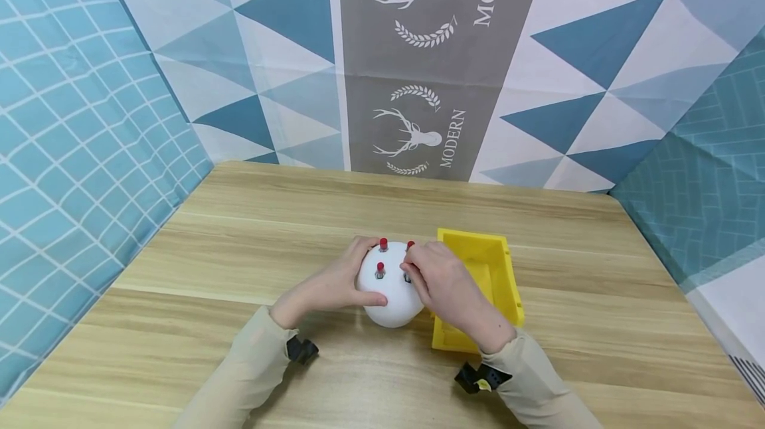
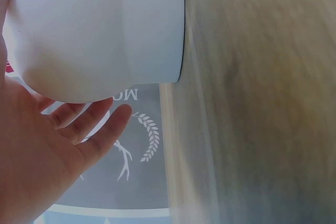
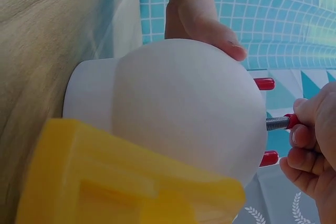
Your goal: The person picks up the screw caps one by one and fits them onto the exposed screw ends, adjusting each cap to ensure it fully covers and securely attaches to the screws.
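Observation:
A white rounded dome (image 1: 391, 309) on a short straight base stands on the wooden table, with red-capped threaded bolts rising from its top. My left hand (image 1: 340, 279) holds its left side, thumb in front and fingers spread behind; the left wrist view shows the palm (image 2: 42, 150) near the curved wall. From the right, my right hand (image 1: 445, 279) pinches the red cap (image 3: 292, 121) of one bolt, whose bare thread (image 3: 276, 124) shows between cap and dome. Other red caps stand nearby, one at the front left (image 1: 380, 267) and one at the back left (image 1: 384, 243).
A yellow bin (image 1: 514, 303) stands just right of the dome, partly under my right forearm. Around them spreads the wood-grain table (image 1: 209, 269). Patterned cloth (image 1: 287, 70) hangs behind the table's far edge, and blue tiled cloth (image 1: 72, 117) lines the left side.

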Available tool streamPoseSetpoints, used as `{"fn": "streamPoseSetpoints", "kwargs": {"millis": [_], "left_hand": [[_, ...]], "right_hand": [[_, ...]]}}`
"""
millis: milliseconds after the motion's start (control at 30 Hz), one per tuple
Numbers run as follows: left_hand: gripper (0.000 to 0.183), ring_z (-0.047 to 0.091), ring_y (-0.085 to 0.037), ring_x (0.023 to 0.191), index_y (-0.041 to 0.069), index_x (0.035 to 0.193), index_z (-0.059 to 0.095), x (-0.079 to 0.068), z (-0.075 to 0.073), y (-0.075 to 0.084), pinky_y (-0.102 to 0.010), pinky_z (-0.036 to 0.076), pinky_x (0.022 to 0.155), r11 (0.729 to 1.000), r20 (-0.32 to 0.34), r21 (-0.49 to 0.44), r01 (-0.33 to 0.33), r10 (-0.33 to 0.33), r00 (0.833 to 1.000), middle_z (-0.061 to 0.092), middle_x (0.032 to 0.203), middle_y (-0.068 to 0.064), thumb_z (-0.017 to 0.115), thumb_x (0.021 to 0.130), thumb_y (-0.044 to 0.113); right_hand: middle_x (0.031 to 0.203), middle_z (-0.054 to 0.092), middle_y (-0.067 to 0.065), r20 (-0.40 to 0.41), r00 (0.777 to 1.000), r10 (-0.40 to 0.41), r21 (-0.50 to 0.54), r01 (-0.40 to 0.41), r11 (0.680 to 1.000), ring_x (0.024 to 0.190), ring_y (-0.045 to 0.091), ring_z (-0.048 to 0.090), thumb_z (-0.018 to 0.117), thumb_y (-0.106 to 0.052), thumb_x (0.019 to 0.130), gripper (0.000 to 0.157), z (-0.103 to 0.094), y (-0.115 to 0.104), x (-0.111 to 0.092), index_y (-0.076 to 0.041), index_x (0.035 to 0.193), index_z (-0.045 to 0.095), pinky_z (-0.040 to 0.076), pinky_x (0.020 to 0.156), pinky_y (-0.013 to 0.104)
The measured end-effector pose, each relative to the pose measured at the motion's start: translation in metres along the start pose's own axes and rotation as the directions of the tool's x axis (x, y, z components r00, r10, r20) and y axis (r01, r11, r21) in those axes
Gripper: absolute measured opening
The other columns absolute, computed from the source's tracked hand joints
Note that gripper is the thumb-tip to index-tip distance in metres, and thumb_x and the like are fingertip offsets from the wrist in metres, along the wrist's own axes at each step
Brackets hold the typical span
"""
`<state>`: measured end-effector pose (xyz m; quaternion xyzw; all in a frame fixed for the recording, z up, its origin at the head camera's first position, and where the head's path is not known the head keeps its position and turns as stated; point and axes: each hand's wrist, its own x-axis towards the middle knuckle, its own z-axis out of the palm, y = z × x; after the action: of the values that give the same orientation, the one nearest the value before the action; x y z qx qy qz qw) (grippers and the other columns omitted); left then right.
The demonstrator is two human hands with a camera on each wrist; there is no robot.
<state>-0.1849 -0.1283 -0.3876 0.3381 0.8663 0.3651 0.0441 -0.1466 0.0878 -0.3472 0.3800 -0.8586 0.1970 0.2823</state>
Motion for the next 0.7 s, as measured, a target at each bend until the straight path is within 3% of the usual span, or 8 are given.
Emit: {"fn": "streamPoseSetpoints", "kwargs": {"millis": [700], "left_hand": [[0.09,0.044,-0.012,0.107,0.013,0.136,0.026,-0.0004,0.0009,0.0005,-0.032,0.044,0.088,1.0,-0.007,0.016,-0.002,0.002,1.0,0.034,0.128,0.0,0.073,0.068,0.051]], "right_hand": [[0.072,0.052,-0.003,0.018,1.0,0.009,-0.022,-0.009,1.0,0.074,0.015,0.05,0.065,-0.015,0.084,0.015,0.0044,-0.0027,-0.0037,-0.01,0.084,0.05,0.044,0.07,0.026]]}}
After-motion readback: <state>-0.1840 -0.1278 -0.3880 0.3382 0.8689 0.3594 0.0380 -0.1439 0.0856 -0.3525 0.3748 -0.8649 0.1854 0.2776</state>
